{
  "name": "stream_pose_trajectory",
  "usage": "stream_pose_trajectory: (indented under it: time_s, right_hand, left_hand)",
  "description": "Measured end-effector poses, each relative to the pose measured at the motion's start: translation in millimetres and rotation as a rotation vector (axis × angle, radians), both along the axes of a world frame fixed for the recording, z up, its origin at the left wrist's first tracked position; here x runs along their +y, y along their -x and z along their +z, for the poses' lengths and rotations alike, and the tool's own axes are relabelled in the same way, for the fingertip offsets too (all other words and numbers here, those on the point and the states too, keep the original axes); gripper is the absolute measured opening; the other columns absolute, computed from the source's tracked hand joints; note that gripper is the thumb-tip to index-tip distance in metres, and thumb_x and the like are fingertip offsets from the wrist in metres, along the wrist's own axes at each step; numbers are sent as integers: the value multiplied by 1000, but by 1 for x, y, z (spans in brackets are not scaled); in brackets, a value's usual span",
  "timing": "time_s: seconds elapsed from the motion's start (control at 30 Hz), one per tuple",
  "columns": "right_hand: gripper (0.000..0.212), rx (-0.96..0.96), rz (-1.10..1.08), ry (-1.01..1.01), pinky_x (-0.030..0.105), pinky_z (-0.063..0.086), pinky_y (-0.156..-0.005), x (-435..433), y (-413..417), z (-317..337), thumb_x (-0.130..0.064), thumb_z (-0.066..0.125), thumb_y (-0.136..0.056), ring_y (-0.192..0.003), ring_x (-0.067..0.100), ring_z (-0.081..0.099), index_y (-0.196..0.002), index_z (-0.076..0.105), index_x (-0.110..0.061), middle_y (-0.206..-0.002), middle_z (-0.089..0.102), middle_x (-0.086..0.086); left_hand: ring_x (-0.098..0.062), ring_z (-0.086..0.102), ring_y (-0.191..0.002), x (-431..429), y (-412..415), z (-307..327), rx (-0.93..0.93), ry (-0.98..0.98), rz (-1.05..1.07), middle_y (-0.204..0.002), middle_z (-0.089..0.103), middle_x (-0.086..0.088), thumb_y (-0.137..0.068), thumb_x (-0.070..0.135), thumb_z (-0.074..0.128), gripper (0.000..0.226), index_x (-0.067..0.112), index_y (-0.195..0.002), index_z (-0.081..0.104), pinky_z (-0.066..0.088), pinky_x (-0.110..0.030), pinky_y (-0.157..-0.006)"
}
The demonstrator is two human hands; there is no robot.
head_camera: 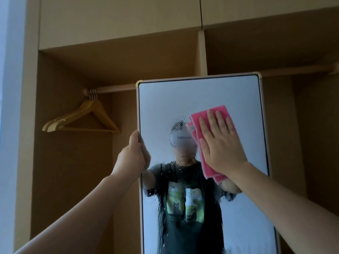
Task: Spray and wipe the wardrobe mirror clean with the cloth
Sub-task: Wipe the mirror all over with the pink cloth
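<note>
Pressing cloth on mirror, right hand spread; left hand gripping its edge.

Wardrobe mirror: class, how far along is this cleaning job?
Spraying looks done: droplets cover the middle of the mirror. In hand: the right hand presses the pink cloth flat on the glass, upper right, while the left hand grips the mirror's left edge. Left: wiping the droplets from centre downwards.

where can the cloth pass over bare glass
Free: between the top of the pale-framed wardrobe mirror and the folded pink cloth under the right hand, and lower right. Crowded: spray droplets down the middle; left hand grips the left edge.
</note>
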State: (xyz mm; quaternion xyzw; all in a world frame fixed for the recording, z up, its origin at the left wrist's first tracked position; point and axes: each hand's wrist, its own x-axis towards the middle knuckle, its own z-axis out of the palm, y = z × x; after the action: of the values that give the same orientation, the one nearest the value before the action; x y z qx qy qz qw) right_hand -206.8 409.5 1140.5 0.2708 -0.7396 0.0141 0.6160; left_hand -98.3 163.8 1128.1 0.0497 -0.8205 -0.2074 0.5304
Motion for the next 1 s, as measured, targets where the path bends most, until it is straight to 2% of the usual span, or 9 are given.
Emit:
stream_pose_trajectory:
  time_s: [0.23, 0.4, 0.53, 0.7, 0.87, 1.0]
  right_hand:
    - [60, -3, 47, -97, 57, 18, -117, -9, -7, -44, -37, 27, -100, -147, 42, 15, -151, 22, -6, -157, 19, 22]
    - [59, -7, 29, -128, 55, 17, -118, -9, -11, -49, -37, 26, -99, -145, 41, 20, -149, 31, -6, -156, 25, 22]
    - [59, 0, 25, -143, 54, 14, -118, -9, -9, -45, -37, 26, -99, -146, 40, 20, -148, 36, -6, -156, 26, 21]
    - [58, 45, 48, -164, 52, 14, -119, -9, -4, -33, -36, 28, -98, -147, 37, 19, -149, 34, -8, -156, 26, 20]
    - [58, 58, 66, -169, 51, 12, -120, -13, -3, -10, -36, 27, -99, -148, 35, 17, -150, 31, -9, -158, 25, 18]
    - [58, 60, 51, -137, 49, 9, -121, -19, -5, 18, -38, 21, -101, -149, 34, 12, -152, 22, -10, -159, 19, 16]
  left_hand:
    - [-14, 52, -72, -1, 3, 0, -20, -13, 0, -91, 55, 0, -100, 20, 29, 46, 23, -145, 21, 42, -30, -66]
    - [-15, 50, -78, -3, 5, -2, -16, -40, 14, -109, 63, -12, -100, 21, 29, 48, 24, -147, 19, 40, -30, -71]
    - [-12, 52, -70, -4, 7, -1, -35, -40, 18, -102, 64, -10, -99, 20, 30, 48, 29, -145, 19, 39, -27, -61]
    - [-5, 46, -66, -4, 7, -1, -35, -27, 47, -101, 60, -6, -99, 17, 31, 52, 23, -148, 17, 35, -21, -58]
    - [-18, 54, -78, 1, 3, 0, -38, -48, 16, -109, 63, -14, -99, 17, 32, 53, 22, -149, 17, 42, -29, -69]
    - [-20, 56, -74, 5, 2, -1, -29, -54, 19, -105, 67, -15, -96, 15, 40, 57, 22, -149, 21, 35, -20, -50]
